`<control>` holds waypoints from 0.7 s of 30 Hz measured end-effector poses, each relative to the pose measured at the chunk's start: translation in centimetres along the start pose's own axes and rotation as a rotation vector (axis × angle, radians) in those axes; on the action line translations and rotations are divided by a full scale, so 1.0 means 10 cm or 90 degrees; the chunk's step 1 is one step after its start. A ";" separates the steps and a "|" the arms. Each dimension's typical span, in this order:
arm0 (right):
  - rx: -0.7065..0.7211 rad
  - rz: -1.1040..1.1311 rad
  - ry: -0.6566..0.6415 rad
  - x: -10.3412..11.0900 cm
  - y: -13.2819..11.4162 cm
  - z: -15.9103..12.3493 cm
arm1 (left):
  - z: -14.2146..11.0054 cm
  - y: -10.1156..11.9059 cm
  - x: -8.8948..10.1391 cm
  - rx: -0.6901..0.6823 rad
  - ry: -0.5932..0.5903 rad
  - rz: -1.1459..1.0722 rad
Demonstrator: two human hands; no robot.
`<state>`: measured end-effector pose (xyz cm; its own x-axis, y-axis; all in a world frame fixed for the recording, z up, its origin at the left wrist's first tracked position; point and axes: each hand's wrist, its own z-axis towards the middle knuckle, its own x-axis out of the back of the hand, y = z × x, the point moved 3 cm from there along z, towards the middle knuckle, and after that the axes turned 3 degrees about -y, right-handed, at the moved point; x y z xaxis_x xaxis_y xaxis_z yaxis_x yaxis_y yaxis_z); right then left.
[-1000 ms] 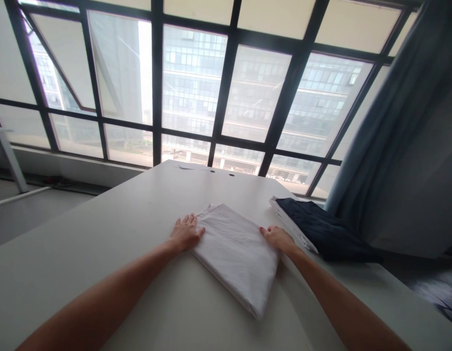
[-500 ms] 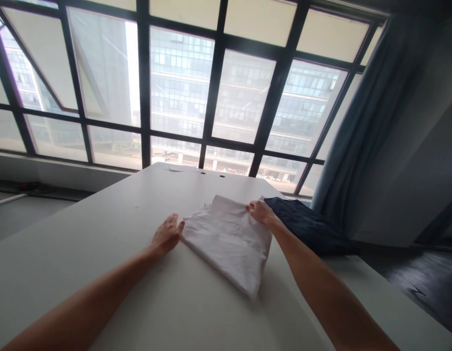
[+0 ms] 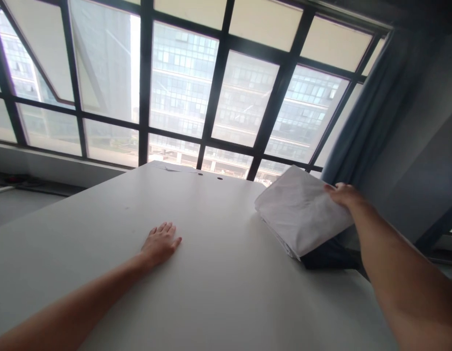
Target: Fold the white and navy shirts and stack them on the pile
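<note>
A folded white garment (image 3: 302, 209) hangs tilted at the right side of the table; its exact kind does not show. My right hand (image 3: 345, 194) grips its far right edge, with the thumb on the near face. Beneath and behind it a folded dark navy cloth (image 3: 330, 256) lies on the table, mostly covered from view. Whether the white garment rests on the navy cloth I cannot tell. My left hand (image 3: 160, 243) lies palm down on the white tabletop, fingers spread, holding nothing.
The white table (image 3: 211, 282) reaches away toward a large window (image 3: 182, 83) with dark frames. Two small dark holes are near its far edge. A blue-grey curtain (image 3: 365, 117) hangs at the right, beyond the table's right edge.
My right hand has lifted the white garment off the middle of the table and carried it right, over the navy cloth. My left hand has come away from the garment and lies flatter.
</note>
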<state>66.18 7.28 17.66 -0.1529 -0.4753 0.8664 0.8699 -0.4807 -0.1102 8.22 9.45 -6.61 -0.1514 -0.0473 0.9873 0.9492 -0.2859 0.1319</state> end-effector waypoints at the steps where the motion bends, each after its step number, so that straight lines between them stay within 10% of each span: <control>1: -0.086 -0.013 -0.036 -0.12 0.12 -0.06 | 0.00 0.01 0.00 0.000 0.001 0.001; 4: -0.074 -0.025 -0.114 -0.58 -0.06 -0.47 | 0.00 0.02 0.00 -0.001 0.015 0.001; 10: 0.299 0.071 -0.237 -1.36 -1.67 -1.95 | 0.01 0.08 0.02 0.001 0.004 0.020; 15: 0.330 0.152 -0.406 -1.46 -2.65 -2.80 | 0.07 0.34 0.05 -0.033 -0.055 0.019; 21: 0.292 0.166 -0.402 -1.46 -2.87 -2.92 | 0.13 0.51 -0.04 -0.050 -0.074 0.023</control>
<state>29.76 6.52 -6.05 0.2545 0.0405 0.9662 0.9670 0.0023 -0.2548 13.49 9.23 -6.17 -0.0795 0.0512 0.9955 0.9281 -0.3606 0.0927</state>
